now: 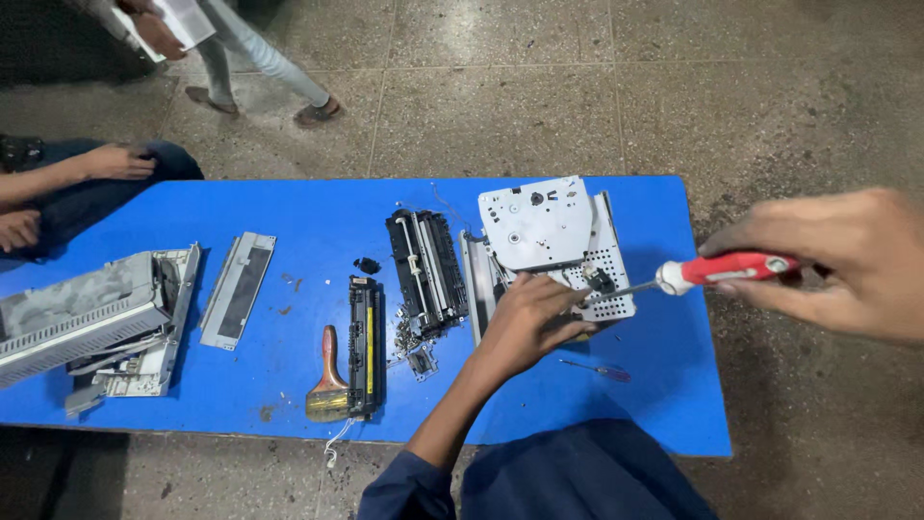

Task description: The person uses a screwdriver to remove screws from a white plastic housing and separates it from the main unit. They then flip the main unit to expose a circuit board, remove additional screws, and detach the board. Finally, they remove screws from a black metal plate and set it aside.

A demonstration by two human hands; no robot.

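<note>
My left hand (531, 321) rests on the near edge of a grey metal printer chassis (539, 226) standing on the blue table (664, 385), fingers curled against its perforated plate. My right hand (847, 260) grips the red handle of a screwdriver (717, 270), whose shaft points left at a small black part (600, 280) on the chassis. The tip sits at that part, just beside my left fingers.
A black roller unit (426, 268), a long black-and-yellow cartridge (365, 345), a paintbrush (329, 380), a grey cover strip (238, 288), a dismantled grey housing (96, 323) and a thin small screwdriver (597, 368) lie on the table. One person sits at the left (87, 178); another stands behind (241, 53).
</note>
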